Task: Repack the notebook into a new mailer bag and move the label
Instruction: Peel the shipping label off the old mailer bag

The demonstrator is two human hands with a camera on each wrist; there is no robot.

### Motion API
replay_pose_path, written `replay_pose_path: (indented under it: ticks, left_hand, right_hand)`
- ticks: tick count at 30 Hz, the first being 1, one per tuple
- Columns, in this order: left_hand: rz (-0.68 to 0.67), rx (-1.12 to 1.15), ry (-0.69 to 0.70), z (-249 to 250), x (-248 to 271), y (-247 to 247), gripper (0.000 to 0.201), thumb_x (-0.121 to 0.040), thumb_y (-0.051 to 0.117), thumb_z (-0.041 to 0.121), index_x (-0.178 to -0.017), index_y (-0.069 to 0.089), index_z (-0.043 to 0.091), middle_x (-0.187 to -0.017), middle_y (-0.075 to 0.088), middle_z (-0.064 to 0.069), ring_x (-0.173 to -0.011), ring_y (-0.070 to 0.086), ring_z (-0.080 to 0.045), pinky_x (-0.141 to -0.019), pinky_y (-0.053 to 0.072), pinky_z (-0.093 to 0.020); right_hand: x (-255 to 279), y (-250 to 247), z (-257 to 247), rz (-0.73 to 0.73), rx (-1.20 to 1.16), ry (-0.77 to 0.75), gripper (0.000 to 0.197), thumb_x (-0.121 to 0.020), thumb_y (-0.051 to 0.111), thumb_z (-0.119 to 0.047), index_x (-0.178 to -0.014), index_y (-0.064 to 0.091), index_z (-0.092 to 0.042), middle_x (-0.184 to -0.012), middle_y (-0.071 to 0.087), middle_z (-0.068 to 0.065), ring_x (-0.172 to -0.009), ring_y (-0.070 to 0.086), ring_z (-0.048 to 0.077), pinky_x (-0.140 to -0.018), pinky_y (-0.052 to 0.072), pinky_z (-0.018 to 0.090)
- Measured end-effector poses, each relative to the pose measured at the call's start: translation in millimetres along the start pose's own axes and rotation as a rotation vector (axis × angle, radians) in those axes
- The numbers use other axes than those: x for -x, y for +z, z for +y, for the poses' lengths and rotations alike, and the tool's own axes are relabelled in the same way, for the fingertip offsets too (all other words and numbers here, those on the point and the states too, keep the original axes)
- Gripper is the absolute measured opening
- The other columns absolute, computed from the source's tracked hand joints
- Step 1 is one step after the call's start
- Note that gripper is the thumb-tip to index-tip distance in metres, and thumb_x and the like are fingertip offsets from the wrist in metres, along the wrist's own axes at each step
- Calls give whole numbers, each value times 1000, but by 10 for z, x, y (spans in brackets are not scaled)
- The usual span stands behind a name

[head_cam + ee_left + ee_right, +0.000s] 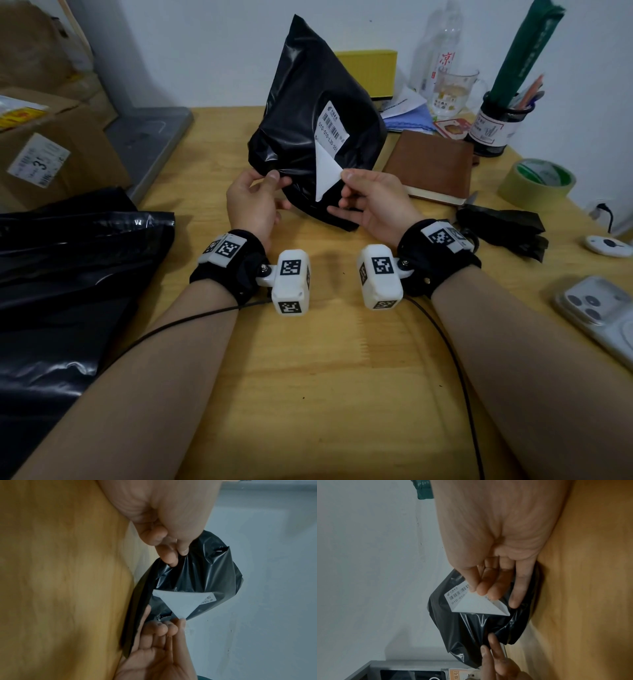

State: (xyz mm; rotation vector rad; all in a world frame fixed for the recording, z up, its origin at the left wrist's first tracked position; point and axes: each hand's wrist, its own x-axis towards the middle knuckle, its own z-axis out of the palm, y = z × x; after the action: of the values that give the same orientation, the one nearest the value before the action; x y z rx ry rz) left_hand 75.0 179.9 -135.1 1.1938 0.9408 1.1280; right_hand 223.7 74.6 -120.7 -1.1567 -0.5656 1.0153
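An old black mailer bag stands upright above the wooden table. My left hand pinches its lower left edge. A white barcode label is half peeled off the bag, its blank underside folded toward me. My right hand pinches the peeled corner between thumb and fingers. The brown notebook lies on the table to the right of the bag. Black mailer plastic lies spread at the left.
Cardboard boxes stand at the far left. Behind and right are a yellow box, a glass mug, a pen holder, a tape roll, a black plastic strip and a phone.
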Motion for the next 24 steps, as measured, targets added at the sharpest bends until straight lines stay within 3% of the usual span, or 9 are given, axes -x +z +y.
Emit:
replay_pose_path:
  ticks: [24]
  left_hand:
    - [21, 79, -36, -2, -44, -15, 10, -97, 61, 18, -88, 57, 17, -89, 77, -4, -46, 52, -12, -39, 35, -21]
  right_hand:
    - [-13, -22, -15, 65, -91, -5, 6, -100, 58, -6, -99, 64, -4, -68, 53, 6, -57, 53, 17, -77, 62, 44]
